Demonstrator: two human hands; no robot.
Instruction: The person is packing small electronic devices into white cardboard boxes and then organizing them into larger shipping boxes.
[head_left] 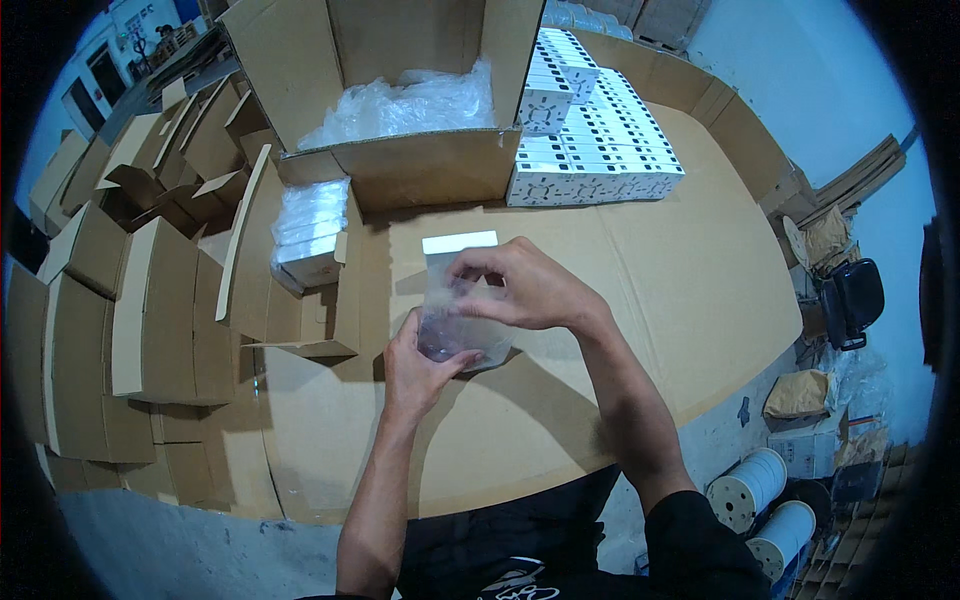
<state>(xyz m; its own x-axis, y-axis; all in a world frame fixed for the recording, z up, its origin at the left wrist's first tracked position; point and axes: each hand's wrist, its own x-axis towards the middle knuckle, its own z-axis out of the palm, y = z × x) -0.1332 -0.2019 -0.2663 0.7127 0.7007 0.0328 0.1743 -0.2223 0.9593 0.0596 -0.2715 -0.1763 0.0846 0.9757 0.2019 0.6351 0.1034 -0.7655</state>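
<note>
In front of me, a small white box (458, 244) stands partly inside a clear bubble-wrap bag (445, 338), its top end sticking out at the far side. My left hand (412, 368) grips the bag low on its left, the thumb across the near side. My right hand (525, 285) comes over from the right, thumb and fingers closed on the upper part of the bag, against the box. Its fingertips partly hide where bag and box meet.
Behind stands an open carton (430, 165) of bubble-wrap bags (410, 105). To the left, a narrow open carton (345, 300) holds several wrapped boxes (310, 225), beside many folded cartons (160, 310). White printed boxes (600, 150) are stacked at the back right. Cable reels (750, 490) sit on the floor.
</note>
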